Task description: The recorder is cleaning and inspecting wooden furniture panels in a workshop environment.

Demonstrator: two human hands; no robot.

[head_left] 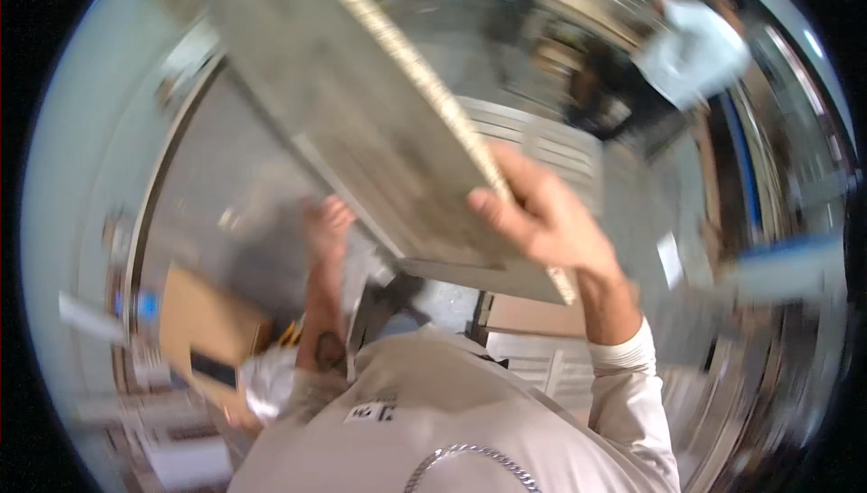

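I hold a large flat grey panel (361, 96) with a pale, light-coloured edge, tilted up in front of me and reaching toward the upper left. My right hand (542, 218) grips its near right edge, fingers curled over the top face. My left hand (330, 227) is under the panel's left side, fingers pressed against its underside; part of that hand is hidden by the panel. The picture is blurred by motion.
A brown cardboard box (203, 321) with a dark phone-like object sits at the lower left. White slatted panels (542, 141) lie ahead and below. Another person in a light top (695, 46) stands at the upper right. A blue bar (745, 168) runs along the right.
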